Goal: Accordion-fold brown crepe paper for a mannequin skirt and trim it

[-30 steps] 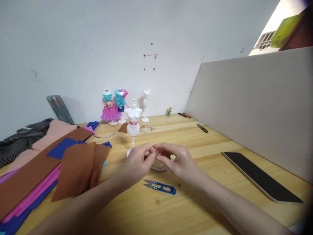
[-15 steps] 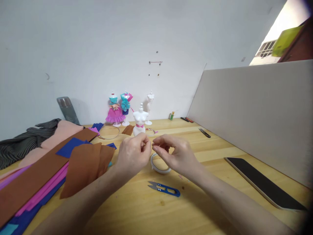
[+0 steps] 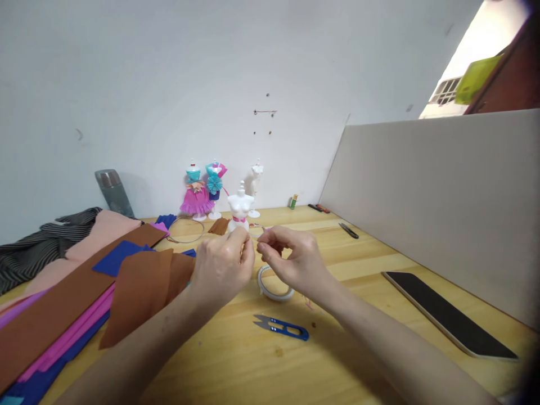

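Both hands are now working lifted clear of the tape roll (image 3: 274,289), which they were covering a second ago; it is lying bare on the table (image 3: 379,250), just behind the blue snips (image 3: 282,327). Left hand (image 3: 223,265) and right hand (image 3: 293,261) are each pinching a thin piece (image 3: 255,240), fingertips nearly meeting. We cannot tell whether it is thread or tape.

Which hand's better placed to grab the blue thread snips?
Right, probably. The right hand is nearer the blue thread snips, whose handle end points toward its side. The left hand sits farther off, beside the brown fabric. Both hands' fingers are pinched together.
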Tool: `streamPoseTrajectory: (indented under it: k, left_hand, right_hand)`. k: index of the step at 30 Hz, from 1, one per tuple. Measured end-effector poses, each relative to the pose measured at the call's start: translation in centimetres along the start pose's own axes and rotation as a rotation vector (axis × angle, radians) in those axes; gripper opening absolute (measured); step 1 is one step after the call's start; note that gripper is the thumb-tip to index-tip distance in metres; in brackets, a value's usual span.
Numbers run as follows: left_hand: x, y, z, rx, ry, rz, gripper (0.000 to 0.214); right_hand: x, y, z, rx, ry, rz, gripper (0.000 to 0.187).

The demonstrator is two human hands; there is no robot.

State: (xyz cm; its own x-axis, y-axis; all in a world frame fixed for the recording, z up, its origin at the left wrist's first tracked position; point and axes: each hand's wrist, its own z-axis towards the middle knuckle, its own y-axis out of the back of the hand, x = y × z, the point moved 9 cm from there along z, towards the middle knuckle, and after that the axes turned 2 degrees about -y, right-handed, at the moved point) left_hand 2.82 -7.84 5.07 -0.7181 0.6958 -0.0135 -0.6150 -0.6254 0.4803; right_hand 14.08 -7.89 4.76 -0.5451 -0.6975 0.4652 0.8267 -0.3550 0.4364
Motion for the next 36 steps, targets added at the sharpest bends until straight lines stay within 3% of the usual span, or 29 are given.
streamPoseTrajectory:
  k: [6, 11, 16, 22, 28, 34, 36]
  left_hand:
    - [0.0, 0.4, 0.2, -0.013, -0.011, 0.019, 0.019]
    - [0.1, 0.3, 0.3, 0.005, -0.010, 0.012, 0.019]
    - [0.3, 0.4, 0.3, 0.007, 0.005, -0.008, 0.020]
    - [2.4, -0.5, 0.6, 0.134, 0.186, -0.219, 0.015]
    - [4.5, -0.3, 3.0, 0.188, 0.345, -0.335, 0.015]
    - [6.1, -1.4, 5.8, 0.222, 0.318, -0.336, 0.015]
    - [6.5, -1.7, 6.2, 0.242, 0.325, -0.272, 0.014]
  right_hand:
    - [-0.8, 0.4, 0.1, -0.060, -0.056, 0.054, 0.009]
    - [-0.5, 0.6, 0.0, -0.119, -0.023, 0.025, 0.009]
    - [0.0, 0.3, 0.3, -0.086, 0.009, 0.004, 0.009]
    - [-0.2, 0.1, 1.4, -0.029, -0.024, -0.022, 0.014]
    - [0.2, 0.4, 3.7, -0.077, -0.008, -0.081, 0.011]
    - [-0.9, 0.5, 6.1, -0.202, 0.060, -0.116, 0.010]
    - [-1.9, 0.4, 6.6, -0.211, 0.020, -0.060, 0.008]
